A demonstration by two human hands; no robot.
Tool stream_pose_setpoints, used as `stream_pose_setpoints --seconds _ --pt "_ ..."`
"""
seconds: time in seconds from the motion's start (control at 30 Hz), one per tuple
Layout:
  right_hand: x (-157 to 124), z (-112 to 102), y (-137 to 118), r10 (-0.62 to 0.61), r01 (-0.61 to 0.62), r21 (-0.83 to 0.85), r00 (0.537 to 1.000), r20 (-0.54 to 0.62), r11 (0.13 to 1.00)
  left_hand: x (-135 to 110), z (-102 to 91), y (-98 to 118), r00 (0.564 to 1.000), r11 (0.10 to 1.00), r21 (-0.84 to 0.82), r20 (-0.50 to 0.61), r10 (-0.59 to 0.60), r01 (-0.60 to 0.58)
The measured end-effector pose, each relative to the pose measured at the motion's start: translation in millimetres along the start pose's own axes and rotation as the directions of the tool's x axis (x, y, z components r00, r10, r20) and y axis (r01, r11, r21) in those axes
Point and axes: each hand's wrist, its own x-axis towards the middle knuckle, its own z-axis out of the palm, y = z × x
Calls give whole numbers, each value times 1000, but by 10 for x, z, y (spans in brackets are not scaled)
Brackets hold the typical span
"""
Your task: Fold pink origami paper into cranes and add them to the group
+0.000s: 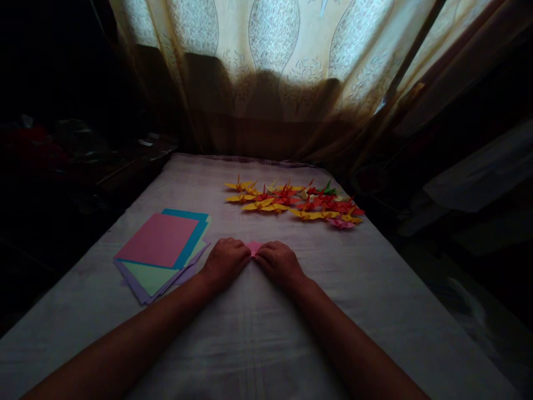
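Note:
Between my two hands is a small piece of folded pink paper point(254, 246), low over the pale cloth. My left hand point(227, 260) pinches its left side, fingers curled and closed. On the right side my right hand point(281, 262) grips it the same way, the two hands almost touching. Most of the paper is hidden under the fingers, so its exact folded shape cannot be made out. Left of my left hand lies a stack of paper sheets, a pink square point(158, 240) on top of blue point(194, 244), pale green point(152, 278) and lilac sheets point(133, 283).
Folded paper cranes point(287, 194) in yellow, red, green and pink stand in rows at the back right. A checked pale cloth point(250, 333) covers the surface. Behind it hangs a patterned curtain point(270, 105). Dark clutter point(79, 139) sits at the left.

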Motion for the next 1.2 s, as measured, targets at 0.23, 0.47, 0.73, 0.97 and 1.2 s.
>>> stream_pose_setpoints --seconds 0.23,0.47,0.73,0.97,1.2 --pt "-20 22 51 102 -86 196 992 -73 977 68 -20 -45 993 985 -135 65 -99 107" --pt "-5 62 -7 215 -177 258 968 -129 950 103 -17 -43 978 961 -190 85 -190 203" --pt "-10 92 -12 221 -165 300 961 -165 940 103 -22 -21 979 961 -194 86 -182 196" --pt "-6 85 -3 219 -161 320 963 -154 934 106 -24 7 976 961 -177 82 -202 214" --pt "-4 66 -18 233 -176 331 962 -139 927 102 -39 17 974 955 -198 99 -205 221"
